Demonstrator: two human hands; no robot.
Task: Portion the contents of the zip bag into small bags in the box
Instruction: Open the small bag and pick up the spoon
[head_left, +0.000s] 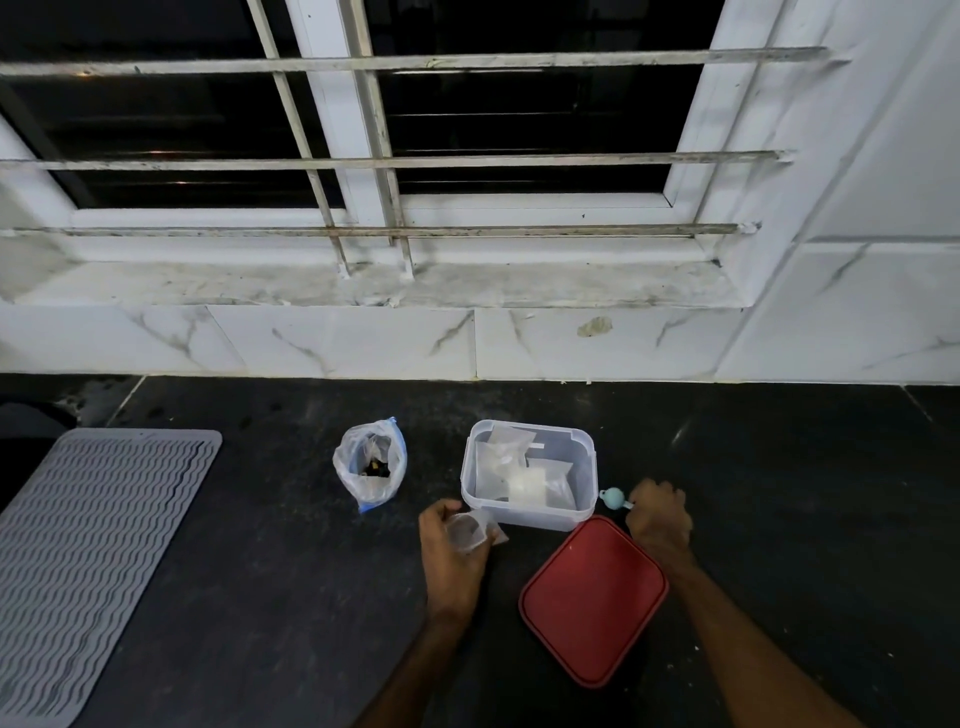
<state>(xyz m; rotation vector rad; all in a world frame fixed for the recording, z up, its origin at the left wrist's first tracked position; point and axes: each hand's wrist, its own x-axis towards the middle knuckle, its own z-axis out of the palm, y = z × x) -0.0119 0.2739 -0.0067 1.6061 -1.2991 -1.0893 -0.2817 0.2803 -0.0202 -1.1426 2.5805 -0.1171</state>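
Red lid (594, 600) lies low centre on the counter (260, 571); left hand (453, 551) holds a small bag (470, 530), right hand (661, 525) grips a scoop (616, 498) beside the box (529, 475), zip bag (370, 463) centre-left: its slack, unsupported mouth risks tipping and spilling during scooping.
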